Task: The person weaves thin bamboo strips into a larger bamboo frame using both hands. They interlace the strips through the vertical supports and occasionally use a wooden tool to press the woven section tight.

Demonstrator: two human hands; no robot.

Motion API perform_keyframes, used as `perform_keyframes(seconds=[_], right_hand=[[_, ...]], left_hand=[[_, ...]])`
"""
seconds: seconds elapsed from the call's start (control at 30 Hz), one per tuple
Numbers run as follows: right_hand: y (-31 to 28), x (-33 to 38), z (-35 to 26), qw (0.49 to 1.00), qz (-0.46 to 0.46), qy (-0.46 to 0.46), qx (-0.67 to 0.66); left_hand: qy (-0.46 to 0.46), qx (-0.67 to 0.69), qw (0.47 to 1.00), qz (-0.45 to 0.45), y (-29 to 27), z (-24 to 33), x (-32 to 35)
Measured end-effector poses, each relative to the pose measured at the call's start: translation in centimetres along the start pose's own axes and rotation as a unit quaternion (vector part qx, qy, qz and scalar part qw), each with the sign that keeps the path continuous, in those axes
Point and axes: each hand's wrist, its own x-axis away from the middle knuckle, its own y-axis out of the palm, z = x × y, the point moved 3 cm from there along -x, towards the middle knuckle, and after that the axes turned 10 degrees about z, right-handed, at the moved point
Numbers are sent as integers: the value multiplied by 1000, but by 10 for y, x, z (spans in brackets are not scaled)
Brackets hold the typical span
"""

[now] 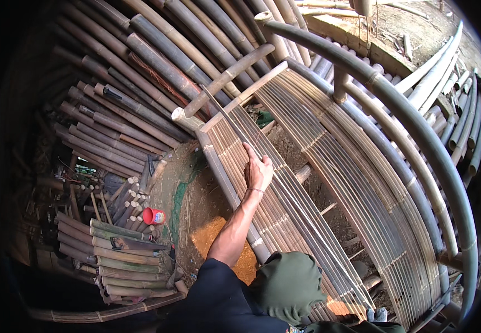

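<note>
My left hand (258,173) rests over the slatted seat of a bamboo bench (284,227), with a thin band round the wrist. Its index finger is stretched out and the other fingertips lie beside a long thin bamboo strip (307,216). That strip runs lengthwise over the slats, and its far end sticks out past the frame. Near the fingertips shows a fine reddish strand; whether I touch it is unclear. My right hand is out of sight. A knee in green cloth (290,283) is at the seat's near end.
A curved bamboo rail (418,105) arches along the bench's right side. Stacked bamboo poles (168,66) fill the far left, and cut lengths (126,261) lie lower left. A red cup (153,216) stands among them. Between the slat panels is an open gap (329,194).
</note>
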Motion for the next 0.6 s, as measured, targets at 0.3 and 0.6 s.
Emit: perform_keyframes(seconds=[0.3,0.6], right_hand=[[-20,20,35,965,-69,252,-28],[-54,-8,-1,992,22,114,-49]], left_hand=[[-10,10,995,-102,34,-27,-1],[1,63,979,-194,82,-4,-20]])
